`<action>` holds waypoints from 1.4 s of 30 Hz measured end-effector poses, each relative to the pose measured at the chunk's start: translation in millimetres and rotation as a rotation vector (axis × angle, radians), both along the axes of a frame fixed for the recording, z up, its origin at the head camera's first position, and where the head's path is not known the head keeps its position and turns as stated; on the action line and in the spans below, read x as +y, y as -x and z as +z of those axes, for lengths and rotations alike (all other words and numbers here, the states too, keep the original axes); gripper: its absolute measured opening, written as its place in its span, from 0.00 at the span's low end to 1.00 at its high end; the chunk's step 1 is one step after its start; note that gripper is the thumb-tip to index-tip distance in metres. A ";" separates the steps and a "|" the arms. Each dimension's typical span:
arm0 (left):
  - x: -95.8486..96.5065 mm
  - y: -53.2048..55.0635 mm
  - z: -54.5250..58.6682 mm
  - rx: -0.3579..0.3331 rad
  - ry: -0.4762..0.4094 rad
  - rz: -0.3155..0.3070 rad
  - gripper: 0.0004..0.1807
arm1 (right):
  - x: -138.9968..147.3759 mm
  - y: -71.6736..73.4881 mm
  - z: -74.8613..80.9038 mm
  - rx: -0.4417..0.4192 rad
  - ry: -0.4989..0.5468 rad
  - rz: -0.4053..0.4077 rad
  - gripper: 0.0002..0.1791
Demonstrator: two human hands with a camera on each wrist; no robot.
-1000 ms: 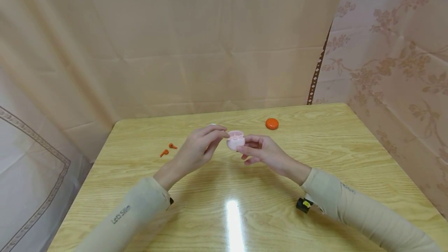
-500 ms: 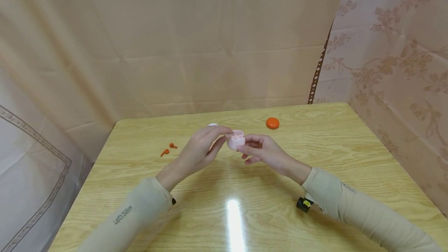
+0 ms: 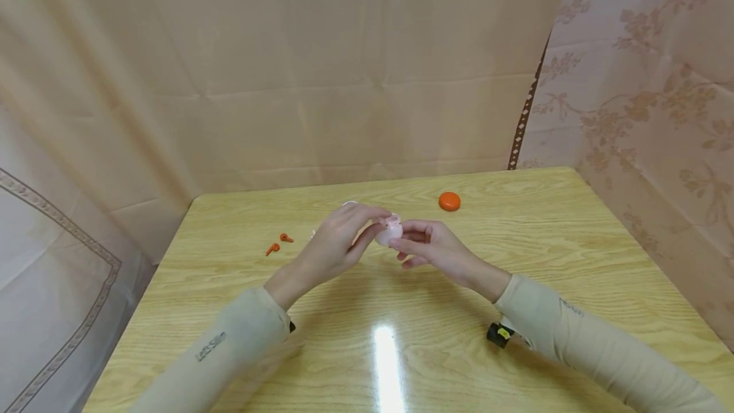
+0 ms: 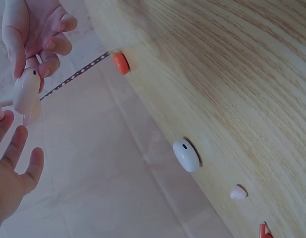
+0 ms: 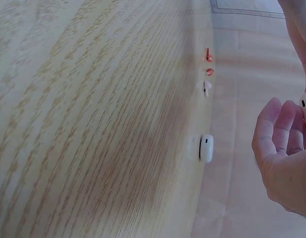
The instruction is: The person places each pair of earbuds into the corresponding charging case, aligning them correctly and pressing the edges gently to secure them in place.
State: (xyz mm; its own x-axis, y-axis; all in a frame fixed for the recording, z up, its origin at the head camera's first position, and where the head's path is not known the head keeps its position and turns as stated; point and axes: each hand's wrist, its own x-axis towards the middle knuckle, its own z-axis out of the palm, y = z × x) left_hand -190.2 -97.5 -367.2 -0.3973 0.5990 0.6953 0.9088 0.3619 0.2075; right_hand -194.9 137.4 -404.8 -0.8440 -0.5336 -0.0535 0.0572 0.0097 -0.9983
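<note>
A pale pink earbud case (image 3: 390,234), its lid raised, is held above the table by my right hand (image 3: 432,248), with thumb and fingers gripping its side. From the other side my left hand (image 3: 344,234) brings its thumb and index finger together right at the case's opening. They pinch a small pale pink earbud, mostly hidden behind the fingers. In the left wrist view the case (image 4: 26,91) hangs between both hands, its small dark port showing. The left hand's other fingers (image 4: 14,148) are spread loosely beside it.
Two orange earbuds (image 3: 279,244) lie on the table (image 3: 516,260) at the left. A pale pink earbud (image 4: 238,192) lies near a white case (image 4: 186,155), which my left hand partly covers in the head view. A round orange case (image 3: 450,201) sits at the back right.
My left hand has shifted slightly right, its fingertips now farther over the case's opening. The right hand keeps hold of the case, nearly still. A pale pink earbud has come into view behind the left hand.
</note>
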 end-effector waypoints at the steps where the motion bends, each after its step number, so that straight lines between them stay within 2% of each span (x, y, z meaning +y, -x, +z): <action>1: 0.8 0.2 0.0 0.005 -0.002 -0.002 0.14 | 0.1 0.2 -0.2 0.001 -0.001 -0.001 0.22; 11: 8.1 1.9 1.1 0.015 0.000 0.002 0.13 | -0.3 1.2 -1.4 0.005 0.002 0.003 0.22; 23: 7.4 3.7 -0.1 -0.013 0.005 0.006 0.11 | -0.9 -0.7 1.7 0.010 0.008 0.000 0.21; 30: 6.2 6.7 -2.9 0.001 0.007 0.000 0.12 | -2.6 -0.1 1.2 0.005 0.020 0.009 0.21; 42: 6.5 5.1 -1.2 0.004 0.020 -0.008 0.13 | -0.5 -2.5 3.2 0.021 0.003 -0.017 0.21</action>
State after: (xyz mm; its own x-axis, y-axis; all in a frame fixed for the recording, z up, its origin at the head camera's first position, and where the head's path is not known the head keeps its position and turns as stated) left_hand -195.3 -91.0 -368.3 -0.3901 0.6159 0.6845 0.9123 0.3592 0.1968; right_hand -192.4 136.9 -401.6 -0.8538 -0.5195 -0.0338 0.0362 0.0056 -0.9993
